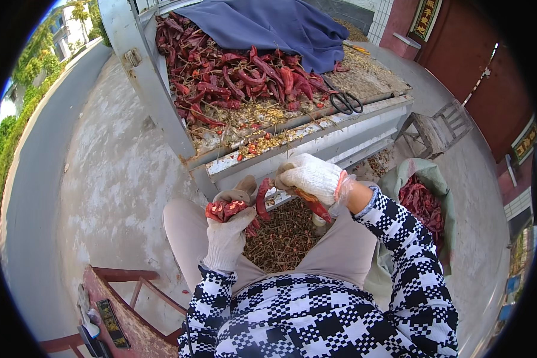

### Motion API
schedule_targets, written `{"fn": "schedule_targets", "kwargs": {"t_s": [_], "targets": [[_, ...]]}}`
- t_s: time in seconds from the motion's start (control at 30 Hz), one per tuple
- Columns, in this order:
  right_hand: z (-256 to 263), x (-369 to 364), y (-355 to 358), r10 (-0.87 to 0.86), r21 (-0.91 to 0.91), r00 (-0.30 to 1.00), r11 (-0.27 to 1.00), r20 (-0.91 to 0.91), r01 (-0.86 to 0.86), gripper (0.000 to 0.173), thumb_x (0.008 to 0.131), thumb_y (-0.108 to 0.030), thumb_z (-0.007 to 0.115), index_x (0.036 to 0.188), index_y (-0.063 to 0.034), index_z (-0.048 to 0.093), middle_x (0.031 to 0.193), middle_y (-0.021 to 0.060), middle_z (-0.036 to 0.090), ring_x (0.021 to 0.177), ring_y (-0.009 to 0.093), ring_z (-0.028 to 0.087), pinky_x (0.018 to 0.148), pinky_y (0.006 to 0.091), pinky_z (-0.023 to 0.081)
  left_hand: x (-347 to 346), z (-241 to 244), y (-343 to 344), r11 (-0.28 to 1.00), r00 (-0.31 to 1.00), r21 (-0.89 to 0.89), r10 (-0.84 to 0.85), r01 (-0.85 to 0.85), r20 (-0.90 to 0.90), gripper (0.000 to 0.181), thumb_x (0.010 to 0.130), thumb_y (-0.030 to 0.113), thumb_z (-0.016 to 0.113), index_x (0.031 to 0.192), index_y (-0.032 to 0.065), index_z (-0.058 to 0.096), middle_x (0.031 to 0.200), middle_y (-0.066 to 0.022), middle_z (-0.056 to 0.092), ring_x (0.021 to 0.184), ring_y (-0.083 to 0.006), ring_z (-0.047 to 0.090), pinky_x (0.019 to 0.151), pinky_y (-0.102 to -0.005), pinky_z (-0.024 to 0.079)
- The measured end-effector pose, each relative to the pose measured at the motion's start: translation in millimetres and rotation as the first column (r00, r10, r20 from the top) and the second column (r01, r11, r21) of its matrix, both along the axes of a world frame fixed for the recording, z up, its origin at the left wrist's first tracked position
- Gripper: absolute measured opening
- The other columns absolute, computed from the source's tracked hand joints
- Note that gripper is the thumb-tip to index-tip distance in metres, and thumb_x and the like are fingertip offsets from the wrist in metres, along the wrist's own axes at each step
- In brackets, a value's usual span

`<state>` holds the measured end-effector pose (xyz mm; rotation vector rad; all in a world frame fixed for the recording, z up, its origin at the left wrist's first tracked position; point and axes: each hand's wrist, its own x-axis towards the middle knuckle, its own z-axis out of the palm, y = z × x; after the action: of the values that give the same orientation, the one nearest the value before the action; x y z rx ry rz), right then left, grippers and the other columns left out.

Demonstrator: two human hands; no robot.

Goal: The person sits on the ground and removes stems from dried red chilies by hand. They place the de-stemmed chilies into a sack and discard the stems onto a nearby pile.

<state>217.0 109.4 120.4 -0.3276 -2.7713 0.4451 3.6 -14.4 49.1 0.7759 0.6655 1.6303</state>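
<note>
Both hands wear white knit work gloves. My left hand [227,237] grips a small bunch of dried red chili peppers [226,210], whose cut, pale ends face up. My right hand [311,176] pinches a curved red chili pepper [263,199] near its top, just beside the bunch. A second chili pepper [317,209], red with an orange patch, hangs below the right palm and seems held by it. The right fingertips are partly hidden. Between the knees lies a heap of dry stems and scraps [282,237].
A large pile of dried chili peppers [246,80] lies on a metal truck bed, partly under a blue cloth [277,27]. Black scissors [347,102] rest at its edge among loose seeds [268,143]. A green sack [447,223] of chili pieces stands right; a wooden chair [438,127] is beyond. A phone [112,323] lies on a worn red seat [129,331].
</note>
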Motion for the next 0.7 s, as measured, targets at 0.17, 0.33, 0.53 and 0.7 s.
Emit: {"fn": "schedule_targets", "kwargs": {"t_s": [0.17, 0.33, 0.53, 0.7], "targets": [[-17.6, -12.3, -23.9, -0.044, -0.230, 0.998, 0.973, -0.054, 0.030, 0.025, 0.086, -0.015, 0.064, 0.107, -0.0020, 0.069, 0.104, 0.0160, 0.070, 0.094, 0.033, 0.068, 0.084, 0.0387, 0.055, 10.8, -5.1, -1.1, 0.993, 0.984, -0.110, 0.015, -0.035, -0.177, 0.028, 0.081, -0.009, 0.068, 0.106, -0.0005, 0.060, 0.103, -0.0094, 0.065, 0.095, -0.0195, 0.066, 0.086, -0.0327, 0.056], [-9.3, -20.9, -41.7, -0.388, -0.493, 0.917, 0.781, 0.098, 0.383, 0.039, 0.088, -0.028, 0.067, 0.116, -0.0012, 0.068, 0.100, 0.0161, 0.073, 0.092, 0.031, 0.070, 0.085, 0.0377, 0.054, 7.5, -14.2, 0.6, 0.997, 0.974, -0.082, -0.005, -0.014, -0.224, 0.032, 0.080, -0.012, 0.063, 0.110, -0.0022, 0.059, 0.105, -0.0119, 0.064, 0.096, -0.0241, 0.067, 0.087, -0.0362, 0.057], [-7.8, -18.2, -45.2, -0.374, -0.585, 0.927, 0.755, -0.013, 0.297, 0.031, 0.093, -0.022, 0.064, 0.118, -0.0054, 0.068, 0.095, 0.0151, 0.074, 0.084, 0.028, 0.072, 0.075, 0.0348, 0.056, 9.5, -7.9, 2.1, 0.961, 0.977, -0.224, -0.127, 0.165, 0.173, 0.038, 0.078, -0.017, 0.055, 0.112, -0.0012, 0.056, 0.105, -0.0139, 0.064, 0.100, -0.0290, 0.068, 0.091, -0.0448, 0.059], [-15.4, -23.0, -47.8, -0.296, -0.108, 0.945, 0.953, -0.140, 0.282, 0.022, 0.095, -0.025, 0.062, 0.111, -0.0116, 0.071, 0.086, 0.0094, 0.072, 0.078, 0.031, 0.070, 0.069, 0.0381, 0.056, 7.4, -10.1, 3.0, 0.962, 0.971, -0.186, -0.172, 0.202, 0.167, 0.034, 0.079, -0.016, 0.055, 0.109, -0.0002, 0.055, 0.106, -0.0135, 0.063, 0.100, -0.0282, 0.068, 0.093, -0.0448, 0.059]]}}
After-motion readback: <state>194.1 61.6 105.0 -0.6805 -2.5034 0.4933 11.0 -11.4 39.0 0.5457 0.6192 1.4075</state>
